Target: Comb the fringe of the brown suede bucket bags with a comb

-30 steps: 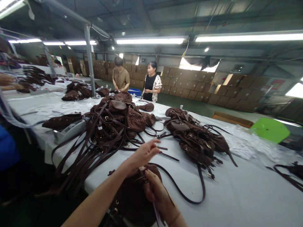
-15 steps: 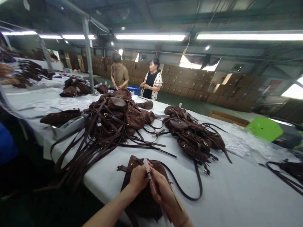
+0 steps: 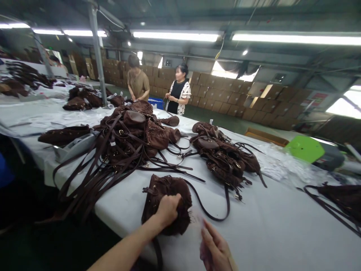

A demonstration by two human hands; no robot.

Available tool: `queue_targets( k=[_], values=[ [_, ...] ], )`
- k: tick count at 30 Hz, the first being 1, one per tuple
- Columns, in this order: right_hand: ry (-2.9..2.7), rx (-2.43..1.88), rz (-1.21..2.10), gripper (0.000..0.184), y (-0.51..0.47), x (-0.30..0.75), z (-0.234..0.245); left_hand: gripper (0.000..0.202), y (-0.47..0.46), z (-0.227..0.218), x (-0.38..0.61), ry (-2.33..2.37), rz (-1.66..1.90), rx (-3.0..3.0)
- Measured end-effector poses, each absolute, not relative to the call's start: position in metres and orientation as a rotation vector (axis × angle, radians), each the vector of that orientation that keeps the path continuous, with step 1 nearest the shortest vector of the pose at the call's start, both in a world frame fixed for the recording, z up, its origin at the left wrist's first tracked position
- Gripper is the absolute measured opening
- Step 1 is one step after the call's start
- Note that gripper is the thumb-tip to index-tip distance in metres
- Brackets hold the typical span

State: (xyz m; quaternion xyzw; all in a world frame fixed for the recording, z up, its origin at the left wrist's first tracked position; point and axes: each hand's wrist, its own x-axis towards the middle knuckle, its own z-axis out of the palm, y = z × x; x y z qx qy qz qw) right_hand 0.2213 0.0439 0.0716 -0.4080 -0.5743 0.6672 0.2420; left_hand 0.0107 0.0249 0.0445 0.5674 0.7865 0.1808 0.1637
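A small dark brown drawstring bag (image 3: 183,190) lies on the white-covered table in front of me, its long strap looped to the right. My left hand (image 3: 168,210) is closed on the gathered fabric in the bag's middle. To the bag's lower right, clear of it, my right hand (image 3: 213,244) pinches a thin, pale pinkish strip (image 3: 200,222). The strip is smeared by motion and partly see-through, so its kind cannot be made out.
A large heap of brown bags (image 3: 135,131) with trailing straps stands beyond, and a smaller pile (image 3: 225,150) sits to its right. Clear plastic wrapping (image 3: 290,163) and a green panel (image 3: 304,148) are at the right. Two people (image 3: 138,82) stand across the table.
My right hand has drawn away from the bag, down and to the right, with the pale strip. My left hand stays on the bag. The camera view has shifted slightly.
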Motion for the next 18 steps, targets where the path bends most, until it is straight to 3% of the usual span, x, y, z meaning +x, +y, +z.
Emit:
queue_targets(
  k=[2,4,9,14,18],
  values=[
    [-1.491,-1.075,1.804,0.089,0.052,0.217,0.076,0.045,-0.002,0.048,0.040,2.033,0.580,1.862],
    [-1.511,-1.012,1.812,0.079,0.056,0.207,0.079,0.057,-0.032,0.047,0.058,1.860,0.709,2.040],
    [-1.793,-1.052,1.766,0.051,0.061,0.178,0.055,0.034,-0.076,0.039,0.043,2.389,1.031,1.424],
    [-1.817,-1.199,1.638,0.041,0.061,0.169,0.019,0.041,-0.060,0.021,0.027,2.656,0.628,1.163],
    [-1.773,-1.216,1.615,0.043,0.057,0.178,0.011,0.051,-0.037,0.012,0.027,2.693,0.450,1.082]
  ],
)
